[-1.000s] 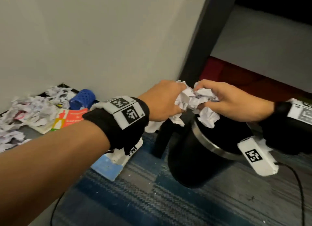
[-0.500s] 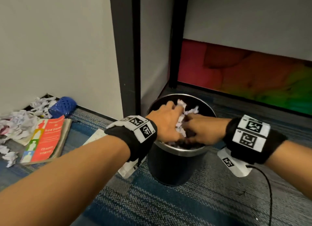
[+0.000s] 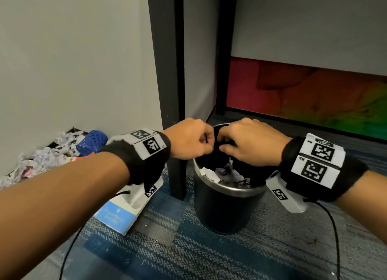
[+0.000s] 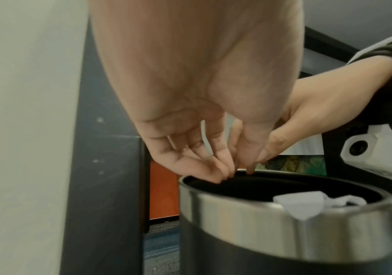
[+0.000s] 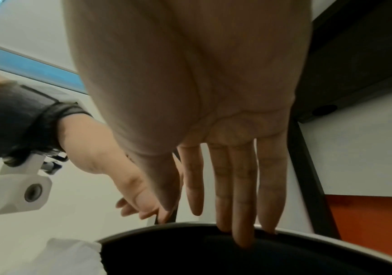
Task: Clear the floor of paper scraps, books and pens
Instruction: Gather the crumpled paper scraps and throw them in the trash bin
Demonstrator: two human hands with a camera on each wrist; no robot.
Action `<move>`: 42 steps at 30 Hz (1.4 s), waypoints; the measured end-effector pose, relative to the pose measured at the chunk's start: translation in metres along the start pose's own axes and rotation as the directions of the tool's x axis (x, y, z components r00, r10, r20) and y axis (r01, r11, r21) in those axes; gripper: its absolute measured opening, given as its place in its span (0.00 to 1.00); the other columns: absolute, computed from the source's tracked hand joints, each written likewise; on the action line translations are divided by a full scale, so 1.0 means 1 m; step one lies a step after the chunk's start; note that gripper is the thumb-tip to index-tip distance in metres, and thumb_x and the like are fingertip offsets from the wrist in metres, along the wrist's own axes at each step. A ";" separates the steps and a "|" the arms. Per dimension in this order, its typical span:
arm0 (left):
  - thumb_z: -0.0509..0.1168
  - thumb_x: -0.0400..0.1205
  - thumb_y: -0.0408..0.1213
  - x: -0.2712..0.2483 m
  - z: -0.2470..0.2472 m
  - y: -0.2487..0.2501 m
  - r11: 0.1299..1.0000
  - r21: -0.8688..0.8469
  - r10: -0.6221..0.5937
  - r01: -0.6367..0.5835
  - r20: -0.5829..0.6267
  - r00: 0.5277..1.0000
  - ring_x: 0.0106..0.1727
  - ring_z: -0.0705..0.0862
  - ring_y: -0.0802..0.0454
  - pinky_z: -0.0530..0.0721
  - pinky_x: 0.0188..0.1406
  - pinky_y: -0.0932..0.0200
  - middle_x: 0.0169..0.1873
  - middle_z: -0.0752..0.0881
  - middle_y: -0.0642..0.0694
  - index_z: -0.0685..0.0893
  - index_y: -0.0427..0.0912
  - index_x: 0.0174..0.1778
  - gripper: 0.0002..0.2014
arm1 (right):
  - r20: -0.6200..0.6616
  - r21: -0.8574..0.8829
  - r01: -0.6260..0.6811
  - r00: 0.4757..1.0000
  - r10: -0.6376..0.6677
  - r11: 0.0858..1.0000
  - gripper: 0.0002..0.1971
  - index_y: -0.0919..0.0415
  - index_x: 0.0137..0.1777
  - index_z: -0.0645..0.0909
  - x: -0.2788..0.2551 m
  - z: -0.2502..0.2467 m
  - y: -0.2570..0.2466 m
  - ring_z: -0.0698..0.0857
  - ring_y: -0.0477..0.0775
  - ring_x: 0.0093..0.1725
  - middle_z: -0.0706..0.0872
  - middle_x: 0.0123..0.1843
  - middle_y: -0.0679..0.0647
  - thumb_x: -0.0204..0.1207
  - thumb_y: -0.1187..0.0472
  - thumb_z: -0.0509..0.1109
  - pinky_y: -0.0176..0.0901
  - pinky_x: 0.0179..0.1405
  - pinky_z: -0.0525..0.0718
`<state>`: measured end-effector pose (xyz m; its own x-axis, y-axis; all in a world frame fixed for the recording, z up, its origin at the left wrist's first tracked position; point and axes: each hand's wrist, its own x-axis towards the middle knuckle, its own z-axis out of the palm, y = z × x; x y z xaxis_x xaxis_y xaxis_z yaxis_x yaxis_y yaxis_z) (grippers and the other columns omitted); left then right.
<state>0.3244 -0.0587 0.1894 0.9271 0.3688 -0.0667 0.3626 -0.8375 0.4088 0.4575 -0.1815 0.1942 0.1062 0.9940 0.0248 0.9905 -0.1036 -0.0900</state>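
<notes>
Far to your left, a heap of crumpled paper scraps (image 3: 35, 162) lies on the floor against the wall, with a blue perforated pen holder (image 3: 92, 142) on its side at the heap's right edge. Just beside these, a red-covered book (image 3: 80, 159) shows only a sliver behind your forearm. Nearer you, a blue and white book (image 3: 117, 214) lies flat on the grey-blue carpet (image 3: 188, 248), partly under your left wrist.

Your left hand (image 3: 188, 139) hangs over the left rim of the black waste bin (image 3: 222, 212), fingers (image 4: 213, 167) loosely bent downward and holding nothing; the left wrist view shows the palm bare. A dark table leg (image 3: 171, 91) stands just behind and left of the bin.

Inside the bin, crumpled paper (image 3: 228, 173) lies below the steel rim band.

Your right hand (image 3: 249, 145) hangs over the bin's far rim close beside the left, its fingers (image 5: 242, 195) straight and pointing down into the opening, empty.
</notes>
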 end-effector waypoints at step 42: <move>0.60 0.84 0.45 -0.275 0.013 -0.511 0.625 0.041 -0.769 0.780 0.204 0.606 0.57 0.82 0.41 0.82 0.58 0.47 0.58 0.81 0.41 0.76 0.42 0.61 0.14 | 0.332 -0.060 -0.290 0.897 0.293 0.955 0.30 0.65 0.65 0.75 0.457 0.279 -0.329 0.83 0.64 0.54 0.82 0.63 0.65 0.79 0.38 0.60 0.51 0.48 0.81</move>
<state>-0.1146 0.2629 -0.0128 0.3021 0.7854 -0.5403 0.9533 -0.2525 0.1659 0.1557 0.3165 -0.0424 0.3566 0.8723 -0.3347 0.9205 -0.3892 -0.0336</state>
